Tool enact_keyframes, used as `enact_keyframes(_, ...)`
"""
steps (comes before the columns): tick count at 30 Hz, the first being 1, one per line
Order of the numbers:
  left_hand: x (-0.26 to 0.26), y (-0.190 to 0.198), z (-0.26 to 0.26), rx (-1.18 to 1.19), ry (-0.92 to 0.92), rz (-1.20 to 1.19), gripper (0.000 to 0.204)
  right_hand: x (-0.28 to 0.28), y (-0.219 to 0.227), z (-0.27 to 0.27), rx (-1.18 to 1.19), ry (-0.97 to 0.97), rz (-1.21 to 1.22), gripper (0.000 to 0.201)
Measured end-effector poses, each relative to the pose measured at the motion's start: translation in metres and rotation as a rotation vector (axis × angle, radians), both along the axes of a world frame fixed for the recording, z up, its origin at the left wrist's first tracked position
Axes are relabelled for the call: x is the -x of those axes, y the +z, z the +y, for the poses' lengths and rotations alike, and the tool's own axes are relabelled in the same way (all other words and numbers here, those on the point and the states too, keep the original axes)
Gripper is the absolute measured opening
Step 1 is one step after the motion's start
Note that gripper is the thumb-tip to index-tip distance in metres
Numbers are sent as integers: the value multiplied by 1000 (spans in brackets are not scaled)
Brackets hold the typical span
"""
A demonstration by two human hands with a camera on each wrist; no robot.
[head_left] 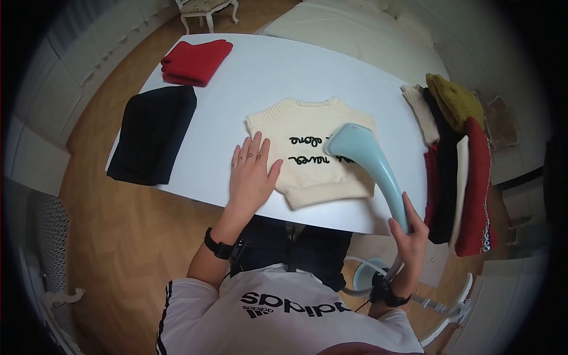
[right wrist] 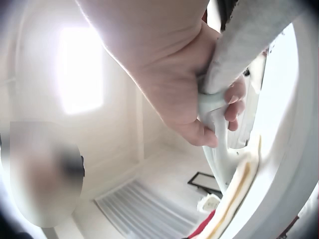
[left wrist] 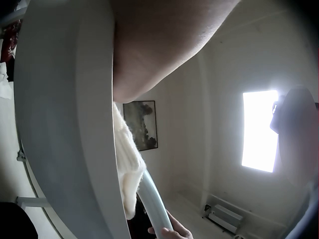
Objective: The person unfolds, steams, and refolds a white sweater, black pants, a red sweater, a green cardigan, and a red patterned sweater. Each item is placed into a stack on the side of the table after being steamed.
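Observation:
A cream knitted sweater (head_left: 319, 177) with dark lettering lies flat on the white table. My left hand (head_left: 251, 177) rests on its left side, fingers straight and thumb out to the right. In my right hand (head_left: 409, 236) I grip the handle of a light blue garment steamer (head_left: 378, 163). The steamer's wide head lies over the right part of the lettering and hides some of it. The right wrist view shows the fingers curled round the handle (right wrist: 212, 102), with a grey fabric-covered hose (right wrist: 244, 50) running from its end.
A folded red garment (head_left: 198, 62) and a folded black garment (head_left: 154, 136) lie at the table's left. Several folded clothes, including an olive one (head_left: 455, 100) and a dark red one (head_left: 478, 183), line the right edge. The steamer's base (head_left: 370, 275) stands on the floor below.

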State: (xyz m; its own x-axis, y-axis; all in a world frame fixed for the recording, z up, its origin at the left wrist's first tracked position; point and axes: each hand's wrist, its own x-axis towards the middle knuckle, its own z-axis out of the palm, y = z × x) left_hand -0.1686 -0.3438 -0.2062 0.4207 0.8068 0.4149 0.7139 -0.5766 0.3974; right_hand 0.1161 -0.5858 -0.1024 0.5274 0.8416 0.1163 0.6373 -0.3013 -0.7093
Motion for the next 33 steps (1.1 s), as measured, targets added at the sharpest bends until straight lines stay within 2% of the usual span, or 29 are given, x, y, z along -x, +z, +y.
enact_keyframes(4, -1, 0, 1, -35, 2, 40, 57, 6, -11, -42, -152, -138, 58, 67)
enact_keyframes(6, -1, -1, 2, -12, 11, 28, 56, 8, -20, -54, -260, -153, -100, 64)
enact_keyframes(8, -2, 2, 0, 7, 5, 35, 56, 21, -13, -51, -264, -162, -81, 64)
enact_keyframes(10, -2, 4, 0, 17, 12, 33, 55, 29, -12, -42, -312, -83, 37, 63)
enact_keyframes(12, -1, 2, 1, 16, 18, 36, 53, 39, -12, -22, -366, -18, -23, 62)
enact_keyframes(14, -1, 3, 2, 25, 19, 34, 52, 51, -8, -7, -275, 161, 20, 60)
enact_keyframes(18, 4, -1, 2, 33, 0, 11, 47, 57, -19, 5, -275, 283, -27, 58)
enact_keyframes(21, 4, -4, 3, 41, -5, 3, 45, 50, -12, -6, -196, 218, 45, 59)
enact_keyframes(26, 4, 0, 2, 52, 3, -7, 45, 13, 4, -48, -154, 126, -17, 62)
enact_keyframes(28, 3, 2, 1, 53, 4, -8, 45, 2, 9, -58, -144, -15, 59, 62)
enact_keyframes(30, 2, 4, 0, 41, 9, -23, 44, 2, 11, -54, -171, -52, 21, 63)
enact_keyframes(32, 2, 3, 1, 37, 8, -26, 44, 6, 7, -41, -169, -199, 135, 63)
enact_keyframes(33, 2, 2, 1, 34, 12, -24, 44, 10, 6, -29, -197, -199, 145, 61)
